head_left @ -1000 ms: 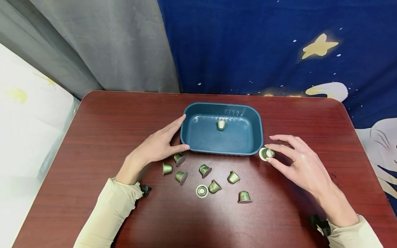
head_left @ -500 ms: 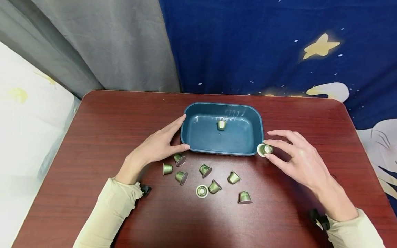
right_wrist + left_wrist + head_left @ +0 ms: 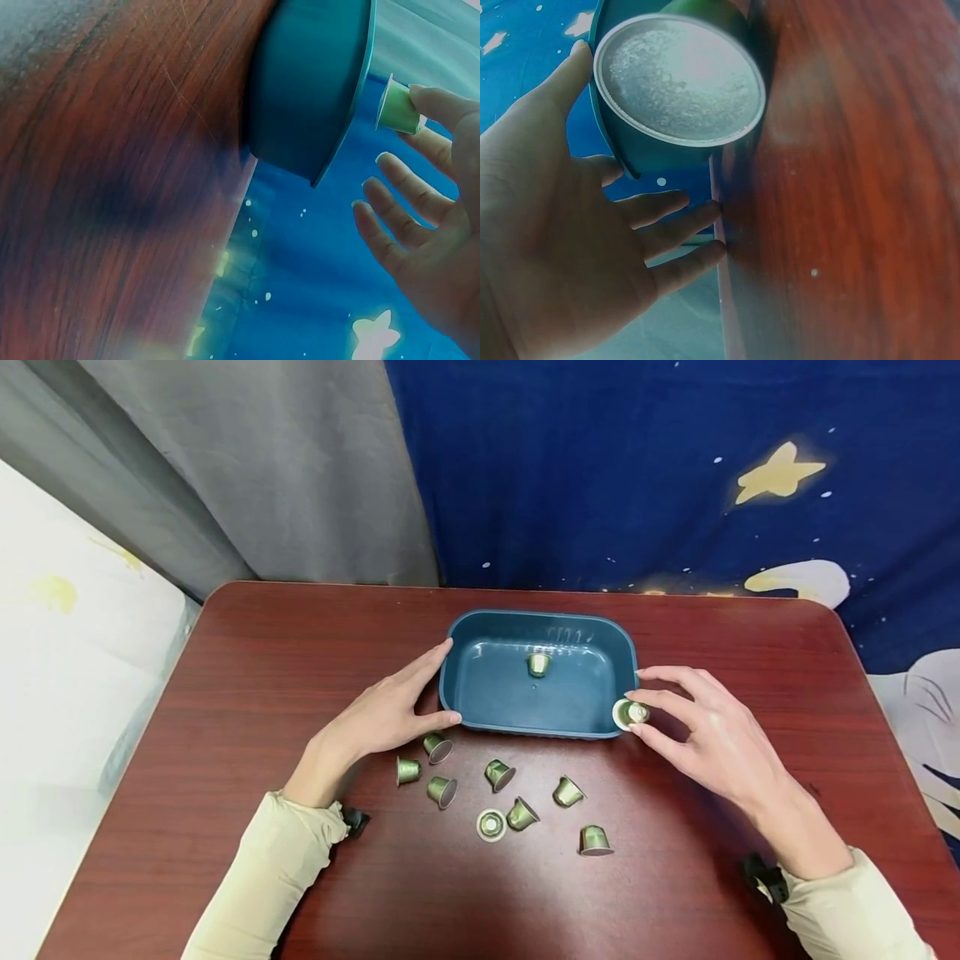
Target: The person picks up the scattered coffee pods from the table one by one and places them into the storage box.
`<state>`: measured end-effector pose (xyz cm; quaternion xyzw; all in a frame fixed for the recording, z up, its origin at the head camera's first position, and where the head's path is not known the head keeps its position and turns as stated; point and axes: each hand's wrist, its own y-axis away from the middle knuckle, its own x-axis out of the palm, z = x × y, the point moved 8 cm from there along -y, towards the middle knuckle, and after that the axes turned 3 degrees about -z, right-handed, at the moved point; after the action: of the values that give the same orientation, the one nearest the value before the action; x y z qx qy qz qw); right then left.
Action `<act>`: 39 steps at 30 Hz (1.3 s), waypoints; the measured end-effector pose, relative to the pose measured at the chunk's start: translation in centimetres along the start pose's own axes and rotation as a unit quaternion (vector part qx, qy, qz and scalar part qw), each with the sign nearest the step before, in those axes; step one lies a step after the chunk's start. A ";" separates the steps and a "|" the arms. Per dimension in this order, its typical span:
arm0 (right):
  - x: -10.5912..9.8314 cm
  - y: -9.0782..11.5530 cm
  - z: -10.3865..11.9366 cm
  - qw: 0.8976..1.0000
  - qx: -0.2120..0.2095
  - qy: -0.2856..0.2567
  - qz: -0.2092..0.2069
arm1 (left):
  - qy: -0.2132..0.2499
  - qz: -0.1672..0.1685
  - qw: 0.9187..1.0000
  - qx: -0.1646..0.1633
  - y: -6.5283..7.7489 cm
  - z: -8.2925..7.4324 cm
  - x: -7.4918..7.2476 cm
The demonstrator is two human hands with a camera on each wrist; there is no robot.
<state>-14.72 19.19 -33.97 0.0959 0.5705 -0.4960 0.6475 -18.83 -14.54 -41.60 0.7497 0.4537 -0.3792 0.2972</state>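
A blue plastic bin (image 3: pixel 525 732) stands on the table, with one green coffee capsule (image 3: pixel 538 665) inside it. My left hand (image 3: pixel 378 714) rests with spread, straight fingers against the bin's left side, thumb at the near left corner. Between thumb and index finger, my right hand (image 3: pixel 705 731) pinches another coffee capsule (image 3: pixel 398 107) over the bin's near right corner; its other fingers are extended. In the left wrist view, a capsule's foil lid (image 3: pixel 681 81) shows large in front of the left hand.
Several green coffee capsules lie scattered on the reddish-brown table (image 3: pixel 337 635) in front of the bin, among them an upright capsule (image 3: pixel 491 825) and a rightmost capsule (image 3: pixel 596 841). A grey curtain and a blue curtain (image 3: pixel 600 477) hang behind the table.
My right hand has moved left and slightly away from me, carrying the pinched coffee capsule from beside the bin to over its near right corner. The left hand stays at the bin.
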 end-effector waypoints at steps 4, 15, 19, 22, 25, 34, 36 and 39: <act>0.3 -0.4 0.1 1.000 -0.013 -0.005 -0.003 | 0.000 0.000 1.000 0.002 -0.1 0.0 0.0; 1.1 -1.2 0.0 1.000 -0.024 -0.008 0.002 | 0.000 -0.001 1.000 0.005 -0.2 0.0 -0.1; 1.7 -1.3 -0.1 1.000 -0.020 -0.012 0.009 | -0.001 -0.002 1.000 0.008 -0.2 0.1 0.0; 2.2 -1.4 -0.3 1.000 -0.016 -0.014 0.014 | 0.000 -0.003 1.000 0.009 -0.2 0.0 0.0; 2.5 -1.4 -0.3 1.000 -0.015 -0.014 0.017 | 0.001 -0.002 1.000 0.006 -0.1 0.0 0.0; 3.0 -2.0 -0.2 0.999 -0.020 -0.013 0.025 | 0.002 -0.001 1.000 -0.003 0.0 0.1 0.0; 3.2 -2.1 -0.1 0.999 -0.024 -0.016 0.027 | 0.004 -0.001 1.000 -0.003 0.0 0.1 0.0; 3.6 -2.3 0.1 0.999 -0.028 -0.021 0.032 | 0.003 0.001 1.000 -0.005 0.0 0.1 0.1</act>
<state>-16.92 16.06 -35.88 0.0855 0.5669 -0.4611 0.6773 -18.83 -14.56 -41.68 0.7497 0.4559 -0.3744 0.2999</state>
